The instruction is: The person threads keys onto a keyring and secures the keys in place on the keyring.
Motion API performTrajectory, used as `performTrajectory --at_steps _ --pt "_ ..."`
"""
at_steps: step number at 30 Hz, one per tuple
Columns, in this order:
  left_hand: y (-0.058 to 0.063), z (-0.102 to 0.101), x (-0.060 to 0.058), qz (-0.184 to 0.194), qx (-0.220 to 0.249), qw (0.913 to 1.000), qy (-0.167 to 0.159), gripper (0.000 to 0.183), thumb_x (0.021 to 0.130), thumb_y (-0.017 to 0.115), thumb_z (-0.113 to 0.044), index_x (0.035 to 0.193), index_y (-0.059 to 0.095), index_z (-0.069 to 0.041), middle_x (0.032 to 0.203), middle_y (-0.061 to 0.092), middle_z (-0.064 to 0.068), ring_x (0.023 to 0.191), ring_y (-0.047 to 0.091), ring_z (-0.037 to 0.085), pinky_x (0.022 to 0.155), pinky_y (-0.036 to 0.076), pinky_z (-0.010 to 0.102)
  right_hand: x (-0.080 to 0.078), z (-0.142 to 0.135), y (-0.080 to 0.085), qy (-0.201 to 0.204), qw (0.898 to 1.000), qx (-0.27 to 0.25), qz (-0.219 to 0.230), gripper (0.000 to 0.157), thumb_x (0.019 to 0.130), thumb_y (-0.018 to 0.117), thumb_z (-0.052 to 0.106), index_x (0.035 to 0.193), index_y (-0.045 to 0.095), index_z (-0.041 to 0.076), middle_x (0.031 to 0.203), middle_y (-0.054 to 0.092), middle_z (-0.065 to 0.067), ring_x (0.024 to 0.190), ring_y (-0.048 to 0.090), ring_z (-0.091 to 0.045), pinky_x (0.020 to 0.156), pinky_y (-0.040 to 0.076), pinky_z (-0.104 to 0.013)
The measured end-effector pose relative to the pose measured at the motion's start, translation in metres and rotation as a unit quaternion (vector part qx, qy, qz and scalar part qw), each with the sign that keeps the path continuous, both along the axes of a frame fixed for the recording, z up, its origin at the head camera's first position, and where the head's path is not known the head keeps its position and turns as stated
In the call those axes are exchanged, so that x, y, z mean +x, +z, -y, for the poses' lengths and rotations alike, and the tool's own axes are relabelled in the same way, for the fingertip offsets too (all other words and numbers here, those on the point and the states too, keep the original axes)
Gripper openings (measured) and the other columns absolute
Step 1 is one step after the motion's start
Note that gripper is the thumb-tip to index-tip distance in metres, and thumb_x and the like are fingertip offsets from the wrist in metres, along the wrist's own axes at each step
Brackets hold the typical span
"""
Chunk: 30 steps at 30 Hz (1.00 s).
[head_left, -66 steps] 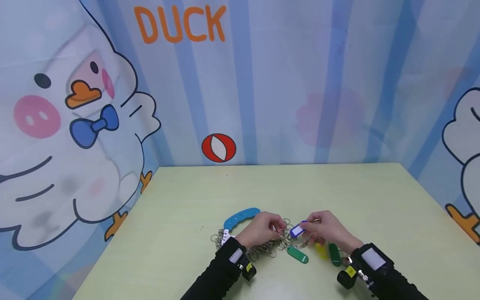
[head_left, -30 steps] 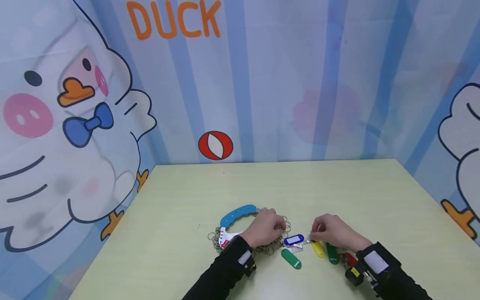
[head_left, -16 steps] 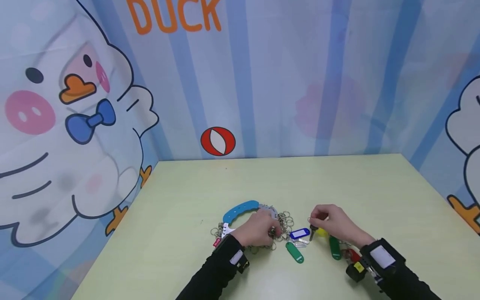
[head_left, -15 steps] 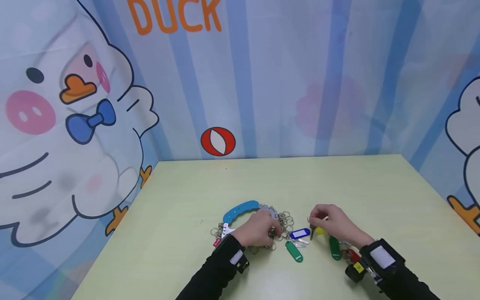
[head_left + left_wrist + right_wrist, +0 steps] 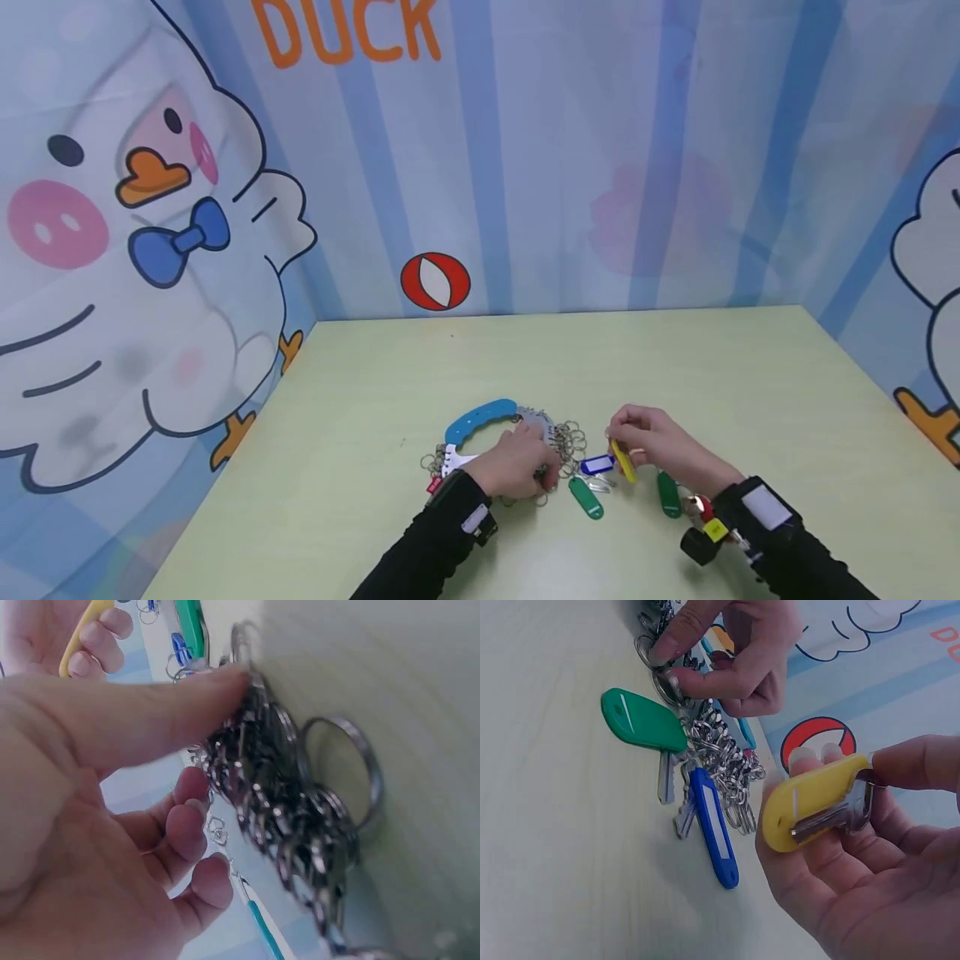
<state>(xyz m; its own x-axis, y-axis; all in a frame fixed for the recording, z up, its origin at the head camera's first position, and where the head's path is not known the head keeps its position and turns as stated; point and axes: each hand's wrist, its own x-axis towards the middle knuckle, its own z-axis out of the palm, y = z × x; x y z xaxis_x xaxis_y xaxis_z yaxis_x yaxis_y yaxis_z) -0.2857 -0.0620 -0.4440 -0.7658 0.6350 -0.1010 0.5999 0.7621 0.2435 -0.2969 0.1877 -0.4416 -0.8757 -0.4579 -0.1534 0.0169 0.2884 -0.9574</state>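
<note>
My right hand (image 5: 652,437) pinches a yellow key tag (image 5: 802,799) with a metal key (image 5: 829,821) lying against it, raised above the table. My left hand (image 5: 517,462) is at the near side of a round holder with a blue segment (image 5: 480,419) and dense metal rings along it. In the left wrist view its thumb presses on a bunch of split rings (image 5: 270,787), with the other fingers curled behind. Between the hands lie a blue key tag (image 5: 716,832) and a green key tag (image 5: 641,720), with keys beside them.
A second green tag (image 5: 668,496) and a red tag (image 5: 702,507) lie by my right wrist, the red one partly hidden. The pale table (image 5: 375,375) ends at a blue duck-print curtain (image 5: 555,167).
The right hand let go of the blue tag, which now lies on the table, and lifted the key with the yellow tag. The left hand stays at the rings, fingers shifting slightly.
</note>
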Motion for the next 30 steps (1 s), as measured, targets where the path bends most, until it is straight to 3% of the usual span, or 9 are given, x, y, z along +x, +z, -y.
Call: performTrajectory --at_steps 5,10,15,21,24,30 --pt "-0.005 0.000 -0.004 0.009 0.017 0.9996 -0.020 0.018 0.080 0.076 -0.015 0.070 0.063 -0.023 0.084 0.041 -0.007 0.090 0.033 0.009 0.072 0.029 0.023 0.002 0.006 -0.003 0.011 1.000 0.007 0.009 0.037 0.100 0.051 0.028 0.111 0.050 -0.007 0.093 0.059 -0.008 0.088 0.058 -0.023 0.078 0.049 -0.036" --pt "-0.006 0.002 -0.014 0.017 0.116 0.9915 -0.056 0.012 0.087 0.069 -0.012 0.078 0.061 -0.015 0.081 0.047 -0.005 0.082 0.038 0.008 0.070 0.030 0.017 0.004 0.012 -0.003 0.015 1.000 0.026 -0.009 0.035 0.100 0.050 0.027 0.110 0.051 -0.006 0.092 0.056 -0.006 0.086 0.054 -0.019 0.073 0.049 -0.032" --pt "-0.003 0.005 -0.020 0.078 0.213 0.9738 -0.017 0.007 0.094 0.061 -0.010 0.088 0.058 -0.013 0.084 0.055 -0.005 0.078 0.047 0.005 0.070 0.039 0.015 0.005 0.021 -0.007 0.023 0.999 0.023 0.007 0.030 0.099 0.050 0.023 0.109 0.049 -0.005 0.091 0.056 -0.008 0.079 0.057 -0.018 0.066 0.052 -0.030" --pt "-0.003 0.008 -0.020 0.098 0.251 0.9629 0.011 0.001 0.095 0.059 -0.012 0.094 0.060 -0.012 0.092 0.065 -0.001 0.079 0.054 0.005 0.072 0.045 0.017 0.005 0.039 -0.012 0.054 0.998 0.030 0.020 0.027 0.102 0.045 0.021 0.116 0.046 -0.002 0.085 0.054 -0.006 0.070 0.052 -0.016 0.060 0.044 -0.025" --pt "-0.004 0.009 -0.019 0.096 0.268 0.9585 0.018 0.003 0.094 0.061 -0.011 0.095 0.063 -0.010 0.094 0.069 0.001 0.080 0.058 0.005 0.073 0.047 0.017 0.005 0.048 -0.012 0.068 0.996 0.059 -0.023 0.028 0.101 0.049 0.024 0.113 0.056 0.000 0.084 0.054 -0.005 0.069 0.049 -0.015 0.057 0.041 -0.023" --pt "-0.007 0.012 -0.017 0.090 0.284 0.9541 0.027 0.004 0.093 0.062 -0.011 0.094 0.066 -0.012 0.091 0.070 0.001 0.081 0.059 0.003 0.074 0.047 0.017 0.006 0.059 -0.011 0.062 0.984 0.102 -0.130 0.018 0.097 0.057 0.020 0.099 0.069 0.007 0.098 0.065 -0.008 0.085 0.053 -0.017 0.072 0.044 -0.024"
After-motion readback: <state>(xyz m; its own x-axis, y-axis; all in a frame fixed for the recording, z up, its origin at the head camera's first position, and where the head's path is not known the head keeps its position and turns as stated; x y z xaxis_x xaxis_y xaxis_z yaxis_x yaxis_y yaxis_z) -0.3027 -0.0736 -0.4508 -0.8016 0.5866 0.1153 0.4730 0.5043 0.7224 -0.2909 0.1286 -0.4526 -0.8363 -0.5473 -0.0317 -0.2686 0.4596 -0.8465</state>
